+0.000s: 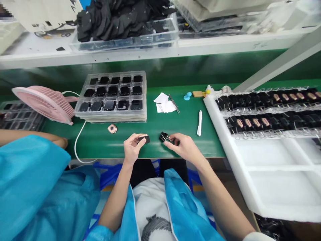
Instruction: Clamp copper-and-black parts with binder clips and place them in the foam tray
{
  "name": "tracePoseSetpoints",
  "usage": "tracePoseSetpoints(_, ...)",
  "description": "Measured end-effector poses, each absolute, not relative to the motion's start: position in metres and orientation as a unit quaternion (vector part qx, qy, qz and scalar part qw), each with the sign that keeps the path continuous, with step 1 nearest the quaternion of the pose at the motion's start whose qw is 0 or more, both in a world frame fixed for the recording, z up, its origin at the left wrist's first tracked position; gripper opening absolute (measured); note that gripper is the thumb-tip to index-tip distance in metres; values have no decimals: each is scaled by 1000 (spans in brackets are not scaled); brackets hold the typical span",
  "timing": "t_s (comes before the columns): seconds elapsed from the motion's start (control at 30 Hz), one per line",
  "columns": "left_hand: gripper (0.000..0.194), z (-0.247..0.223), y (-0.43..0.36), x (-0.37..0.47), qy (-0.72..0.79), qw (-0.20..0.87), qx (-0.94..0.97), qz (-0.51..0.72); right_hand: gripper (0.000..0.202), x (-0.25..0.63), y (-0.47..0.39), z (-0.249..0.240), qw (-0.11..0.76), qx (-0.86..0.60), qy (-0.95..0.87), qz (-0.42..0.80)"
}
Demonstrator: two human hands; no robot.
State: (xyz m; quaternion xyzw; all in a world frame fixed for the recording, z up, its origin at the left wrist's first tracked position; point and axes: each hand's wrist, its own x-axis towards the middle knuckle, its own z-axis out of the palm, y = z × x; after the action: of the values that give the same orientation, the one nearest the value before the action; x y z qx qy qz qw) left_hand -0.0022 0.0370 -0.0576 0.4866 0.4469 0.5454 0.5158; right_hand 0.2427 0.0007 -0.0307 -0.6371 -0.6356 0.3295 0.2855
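Near the table's front edge, my left hand (131,147) pinches a small watch case (143,138) with a dark face and a rose-gold edge. To its right, my right hand (184,145) grips a black binder clip (163,136) by its silver wire handles. The watch case and the clip are apart. Another rose-gold watch case (112,128) lies on the green table up and left of my left hand, a round dark sensor on its upper side. Whether anything sits in the clip's jaws I cannot tell.
Stacked clear trays (112,117) of dark watch parts stand behind my left hand, beside a pink fan (45,103). White paper (164,103), tweezers (174,104) and a white pen (199,123) lie ahead. At right is a white foam tray (240,180) with rows of clips. A co-worker's blue sleeve (30,170) is left.
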Motion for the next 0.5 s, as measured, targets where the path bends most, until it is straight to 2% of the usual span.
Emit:
tracePoseSetpoints(0.1,23,-56,39,-2,441,541,447,559,40,229,-1,-38,359,-574,-534,506)
tracePoseSetpoints(0.17,25,-54,40,-2,436,564,409,569,41,220,0,-41,405,-524,-481,574)
tracePoseSetpoints(0.33,32,-45,42,-5,407,631,332,571,38,203,8,-44,455,-467,-455,607)
tracePoseSetpoints(0.5,32,-43,43,-11,378,681,282,561,42,197,14,-45,424,-433,-472,640)
